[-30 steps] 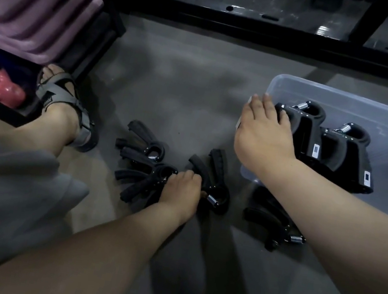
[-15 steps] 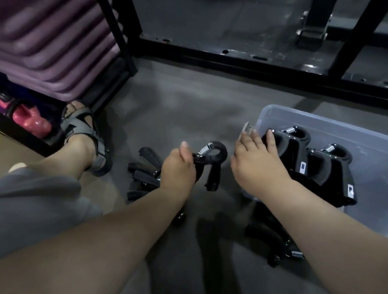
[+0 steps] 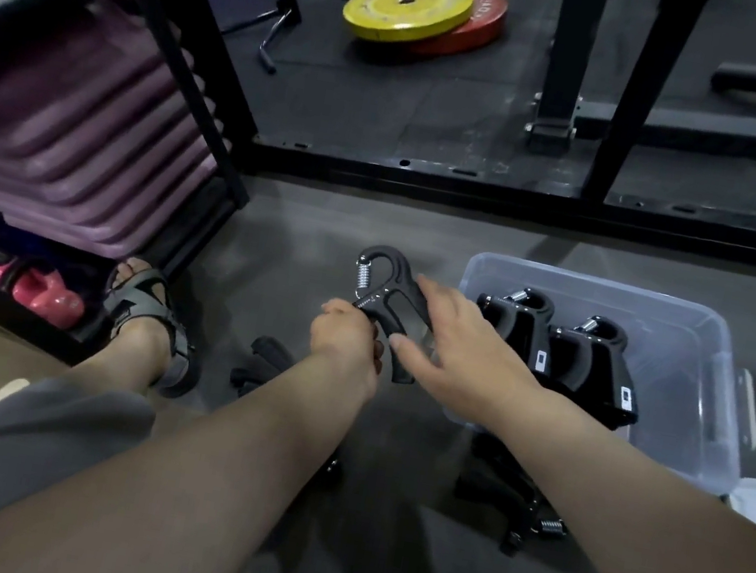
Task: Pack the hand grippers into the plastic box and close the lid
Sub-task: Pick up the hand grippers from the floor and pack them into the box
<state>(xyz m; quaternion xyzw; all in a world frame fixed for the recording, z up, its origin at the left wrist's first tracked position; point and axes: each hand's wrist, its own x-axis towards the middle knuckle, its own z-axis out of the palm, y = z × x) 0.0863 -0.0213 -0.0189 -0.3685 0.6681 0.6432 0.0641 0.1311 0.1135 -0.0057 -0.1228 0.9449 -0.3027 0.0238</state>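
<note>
Down on the floor [image 3: 321, 222], past the sandalled foot [image 3: 146, 312], some loose grippers [image 3: 265, 357] lie half hidden behind the left forearm. Next, the left hand [image 3: 346, 342] is curled tight round one handle of the raised hand gripper [image 3: 382, 294], spring uppermost. The right hand [image 3: 458, 347], fingers straight, lies against its other handle, seemingly only touching. Further right sits the open plastic box [image 3: 613, 300], two packed grippers [image 3: 523, 330] upright inside. I'd judge the gripper light, stiff and springy, best held by the handles rather than the spring.
</note>
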